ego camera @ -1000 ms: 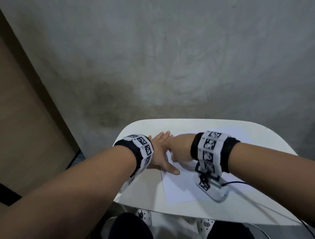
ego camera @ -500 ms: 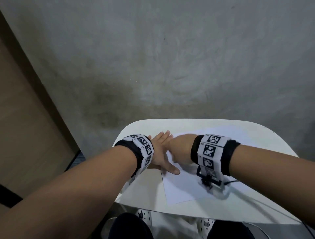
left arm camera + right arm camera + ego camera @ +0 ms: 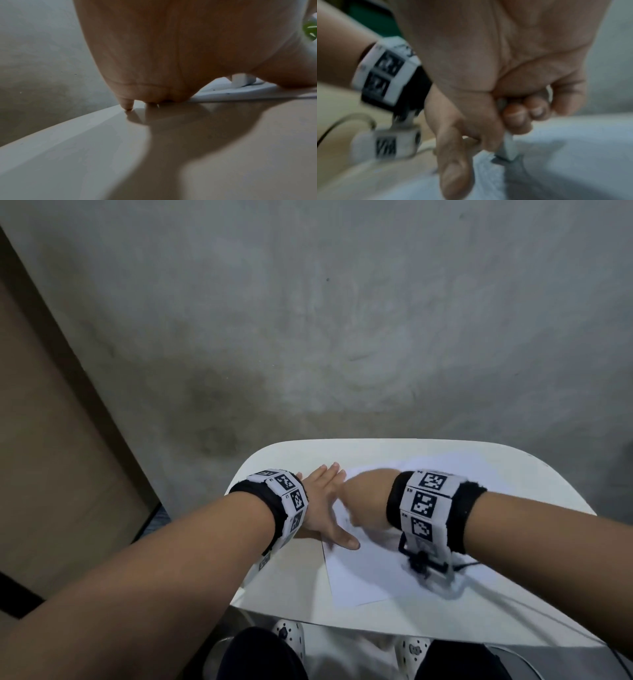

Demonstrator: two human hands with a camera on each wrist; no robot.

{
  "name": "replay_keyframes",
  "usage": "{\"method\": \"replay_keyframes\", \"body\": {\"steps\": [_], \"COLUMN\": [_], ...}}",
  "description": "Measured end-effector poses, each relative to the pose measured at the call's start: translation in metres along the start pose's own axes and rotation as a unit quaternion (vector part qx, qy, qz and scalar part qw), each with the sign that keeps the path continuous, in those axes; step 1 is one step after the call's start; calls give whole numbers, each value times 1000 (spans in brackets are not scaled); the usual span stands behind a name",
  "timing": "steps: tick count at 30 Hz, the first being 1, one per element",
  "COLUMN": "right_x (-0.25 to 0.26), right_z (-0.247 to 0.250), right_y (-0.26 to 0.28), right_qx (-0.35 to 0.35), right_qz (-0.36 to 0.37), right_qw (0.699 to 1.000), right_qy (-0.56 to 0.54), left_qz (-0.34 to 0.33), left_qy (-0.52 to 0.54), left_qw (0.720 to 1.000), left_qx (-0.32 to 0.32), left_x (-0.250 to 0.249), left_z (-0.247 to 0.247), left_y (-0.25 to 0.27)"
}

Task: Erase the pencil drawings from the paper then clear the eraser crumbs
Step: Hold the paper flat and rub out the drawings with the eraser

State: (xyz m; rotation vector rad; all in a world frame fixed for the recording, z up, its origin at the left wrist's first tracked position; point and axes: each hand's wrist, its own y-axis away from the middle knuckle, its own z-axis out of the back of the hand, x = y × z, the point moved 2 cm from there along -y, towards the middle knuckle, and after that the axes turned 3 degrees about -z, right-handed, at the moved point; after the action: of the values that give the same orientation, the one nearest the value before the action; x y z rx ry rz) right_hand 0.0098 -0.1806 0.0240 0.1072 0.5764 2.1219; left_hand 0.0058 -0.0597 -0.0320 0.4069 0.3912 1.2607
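Note:
A white sheet of paper (image 3: 370, 573) lies on a small white table (image 3: 281, 573). My left hand (image 3: 325, 505) lies flat with straight fingers on the paper's left edge, thumb stretched onto the sheet. My right hand (image 3: 366, 501) is curled over the paper's upper left part, blurred by motion. In the right wrist view its fingers (image 3: 518, 116) pinch a small white eraser (image 3: 508, 147) whose tip presses on the paper (image 3: 573, 155). In the left wrist view the eraser (image 3: 240, 81) shows beyond my palm (image 3: 171, 54). Pencil marks are too faint to make out.
The table's rounded far edge (image 3: 376, 441) ends before a grey concrete wall or floor (image 3: 342, 320). A brown panel (image 3: 51, 440) stands at the left. My knees and patterned shoes (image 3: 287, 635) show below the near edge. A cable (image 3: 469, 565) trails from the right wrist.
My right hand has shifted slightly back and forth over the paper's upper left, its wrist rolling a little; it is now blurred. The left hand has stayed put.

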Motion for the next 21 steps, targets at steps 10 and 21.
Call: {"method": "replay_keyframes", "body": {"steps": [10,21], "right_x": [-6,-119], "right_z": [-2,-32], "right_y": [2,-13], "right_qx": [44,-10], "right_qz": [-12,-90], "right_qw": [999,888], "right_qy": [8,-451], "left_qz": [-6,6], "left_qy": [7,-13], "left_qw": [1000,1000], "left_qx": [-4,6], "left_x": [2,-4], "left_z": [-1,9], "left_y": [0,10]}}
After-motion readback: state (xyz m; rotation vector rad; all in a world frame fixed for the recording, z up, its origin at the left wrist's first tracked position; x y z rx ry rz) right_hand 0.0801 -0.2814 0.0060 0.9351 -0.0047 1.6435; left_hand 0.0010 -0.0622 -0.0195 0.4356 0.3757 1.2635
